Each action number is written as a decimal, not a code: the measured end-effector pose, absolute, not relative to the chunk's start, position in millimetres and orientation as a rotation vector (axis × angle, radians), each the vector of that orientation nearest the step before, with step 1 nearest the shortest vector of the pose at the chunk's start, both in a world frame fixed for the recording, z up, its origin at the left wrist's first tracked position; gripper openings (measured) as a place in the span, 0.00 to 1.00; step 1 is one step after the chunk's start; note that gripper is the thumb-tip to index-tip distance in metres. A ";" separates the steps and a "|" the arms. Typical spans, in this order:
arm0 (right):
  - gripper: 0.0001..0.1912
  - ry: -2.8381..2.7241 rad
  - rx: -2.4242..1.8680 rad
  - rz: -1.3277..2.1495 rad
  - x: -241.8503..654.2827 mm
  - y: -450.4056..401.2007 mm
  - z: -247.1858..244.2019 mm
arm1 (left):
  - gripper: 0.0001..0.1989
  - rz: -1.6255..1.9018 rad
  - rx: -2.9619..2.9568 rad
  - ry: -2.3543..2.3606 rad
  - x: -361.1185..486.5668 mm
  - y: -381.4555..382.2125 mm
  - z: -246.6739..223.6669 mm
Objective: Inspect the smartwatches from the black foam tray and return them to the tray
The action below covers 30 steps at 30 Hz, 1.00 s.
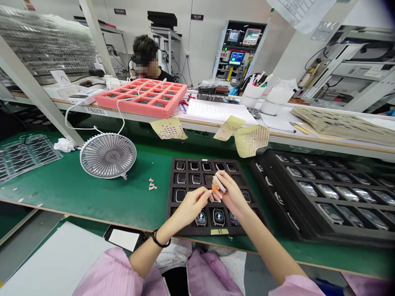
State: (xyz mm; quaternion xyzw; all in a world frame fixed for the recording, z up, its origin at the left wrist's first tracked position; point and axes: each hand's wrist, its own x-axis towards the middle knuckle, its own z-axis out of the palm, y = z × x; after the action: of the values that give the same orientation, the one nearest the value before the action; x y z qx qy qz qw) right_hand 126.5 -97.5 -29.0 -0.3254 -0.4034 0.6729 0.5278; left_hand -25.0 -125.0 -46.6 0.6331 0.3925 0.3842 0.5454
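My left hand [195,201] pinches a thin orange stick-like tool [215,188], its tip against a watch. That smartwatch [219,183] is held on edge in the closed fingers of my right hand [231,192], its pale side showing. Both hands are above a black foam tray [169,201] whose pockets hold rows of square smartwatches. In the front row, a watch [219,217] has a lit dial. A yellow label [219,232] is stuck to the tray's near edge. My fingers partly hide the middle pockets.
Stacked black foam trays [296,197] of watches stand on the right. A round fan [108,156] and small white scraps [152,186] lie left on the green bench [148,205]. Above, a shelf carries a pink foam tray [138,109]. A person [148,61] sits beyond it.
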 end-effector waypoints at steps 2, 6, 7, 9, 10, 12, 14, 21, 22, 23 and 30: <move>0.14 -0.939 -0.744 1.636 120.5 -98.0 -24.7 | 0.19 0.928 1.517 0.933 -24.9 -125.1 -45.8; 0.15 -0.963 -0.737 1.602 118.6 -96.3 -24.2 | 0.20 0.934 1.519 0.949 -28.0 -124.7 -41.3; 0.14 -0.979 -0.748 1.587 118.6 -96.3 -25.3 | 0.20 0.925 1.515 0.945 -28.8 -124.3 -39.9; 0.14 -0.981 -0.755 1.592 117.8 -96.6 -28.0 | 0.21 0.908 1.493 0.921 -30.2 -122.9 -37.7; 0.15 -0.958 -0.744 1.626 116.9 -96.9 -29.5 | 0.21 0.903 1.478 0.906 -30.5 -122.1 -37.3; 0.18 -0.867 -0.692 1.747 114.3 -97.1 -32.4 | 0.22 0.905 1.443 0.887 -30.2 -120.5 -38.3; 0.20 -0.770 -0.631 1.855 111.2 -96.8 -35.3 | 0.23 0.914 1.402 0.880 -28.5 -119.4 -41.4; 0.20 -0.652 -0.609 1.862 110.1 -93.6 -41.6 | 0.24 0.972 1.302 0.836 -24.0 -119.6 -49.3; 0.19 -0.655 -0.618 1.845 111.6 -93.7 -40.8 | 0.24 0.974 1.306 0.841 -24.5 -119.4 -48.7; 0.17 -0.670 -0.627 1.823 113.2 -94.1 -39.5 | 0.24 0.982 1.305 0.852 -24.9 -118.8 -47.6; 0.12 -1.039 -0.818 1.522 116.5 -103.5 -37.0 | 0.23 1.077 1.333 0.862 -11.6 -112.9 -39.1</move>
State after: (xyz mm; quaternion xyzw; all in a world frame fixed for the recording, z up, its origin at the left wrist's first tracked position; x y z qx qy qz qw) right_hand 116.5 -103.5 -37.0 -0.3431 -0.4359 0.6387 0.5333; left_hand -11.6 -112.9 -39.1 0.5690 0.3678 0.4597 0.5742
